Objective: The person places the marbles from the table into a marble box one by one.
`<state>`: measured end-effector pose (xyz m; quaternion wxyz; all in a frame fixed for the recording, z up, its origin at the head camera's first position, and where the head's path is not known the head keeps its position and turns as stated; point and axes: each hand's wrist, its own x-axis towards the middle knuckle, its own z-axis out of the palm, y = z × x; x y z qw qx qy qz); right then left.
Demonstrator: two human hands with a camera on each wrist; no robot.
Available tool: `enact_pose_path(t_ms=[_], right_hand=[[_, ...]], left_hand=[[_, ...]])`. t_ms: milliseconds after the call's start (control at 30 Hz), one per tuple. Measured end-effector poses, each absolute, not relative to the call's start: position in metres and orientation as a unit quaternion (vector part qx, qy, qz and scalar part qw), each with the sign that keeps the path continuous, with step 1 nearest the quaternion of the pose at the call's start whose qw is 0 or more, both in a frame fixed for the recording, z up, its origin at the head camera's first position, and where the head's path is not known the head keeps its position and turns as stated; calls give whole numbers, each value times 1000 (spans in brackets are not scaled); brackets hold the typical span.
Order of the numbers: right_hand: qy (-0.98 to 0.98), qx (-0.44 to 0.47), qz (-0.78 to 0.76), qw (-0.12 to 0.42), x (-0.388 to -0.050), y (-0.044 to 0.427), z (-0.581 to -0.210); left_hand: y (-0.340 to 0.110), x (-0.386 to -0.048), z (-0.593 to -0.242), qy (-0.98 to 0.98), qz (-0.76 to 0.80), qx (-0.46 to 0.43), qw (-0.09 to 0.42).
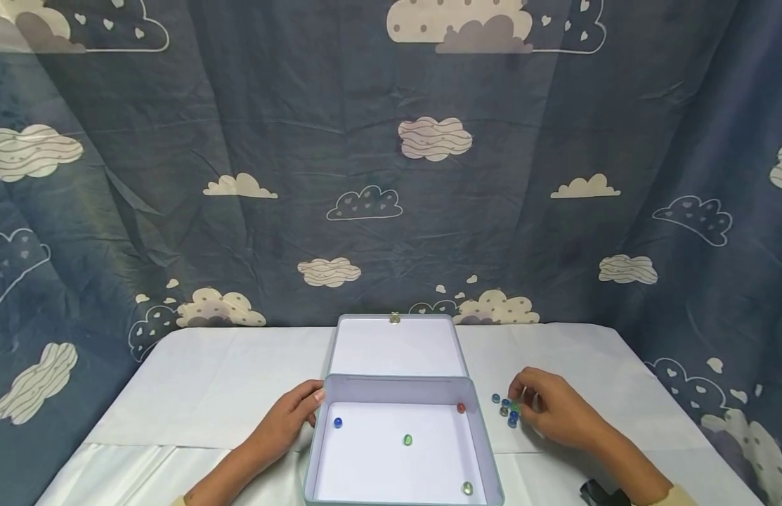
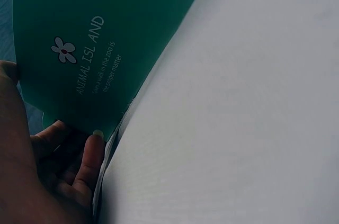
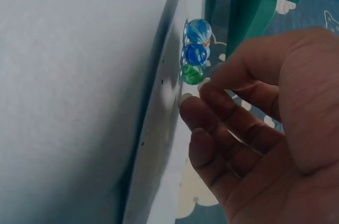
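Observation:
My left hand (image 1: 283, 424) holds the left wall of an open box (image 1: 400, 383), its thumb at the rim. In the left wrist view its fingers touch the box's green outer side (image 2: 106, 75) at a lower corner. Inside the box lie a blue marble (image 1: 338, 423), a red marble (image 1: 461, 407), a green marble (image 1: 407, 440) and a pale green marble (image 1: 468, 488). Right of the box, my right hand (image 1: 558, 411) has loosely bent fingers beside a cluster of marbles. Its fingertips are close to a green marble (image 3: 192, 74); contact is unclear. Blue marbles (image 3: 195, 53) sit beside that one.
The box's lid (image 1: 397, 346) lies folded back behind it, with a small metal clasp (image 1: 395, 318). A white cloth (image 1: 239, 365) covers the table. A dark object (image 1: 602, 493) shows by the right forearm. A cloud-patterned curtain (image 1: 289, 154) hangs behind.

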<state>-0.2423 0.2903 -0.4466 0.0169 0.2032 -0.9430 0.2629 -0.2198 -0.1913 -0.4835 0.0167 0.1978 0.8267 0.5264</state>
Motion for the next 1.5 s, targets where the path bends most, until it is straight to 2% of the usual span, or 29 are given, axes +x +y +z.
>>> enact_pose_path(t_ms=[300,833,1233,1500], right_hand=[[-946,196,257,-5,-243,289,-451],[-952,178,248,-3,-242,288,-451],[-939,233,251,37,-230,278,-423],[-909,303,275,74,-212,264,-404]], left_hand=[[-191,-220,-485,823,530,204,10],[-192,-219,-484,823,533,198,4],[-191,-219,-486,829,524,197,6],[-192,-220,-486,830,524,190,2]])
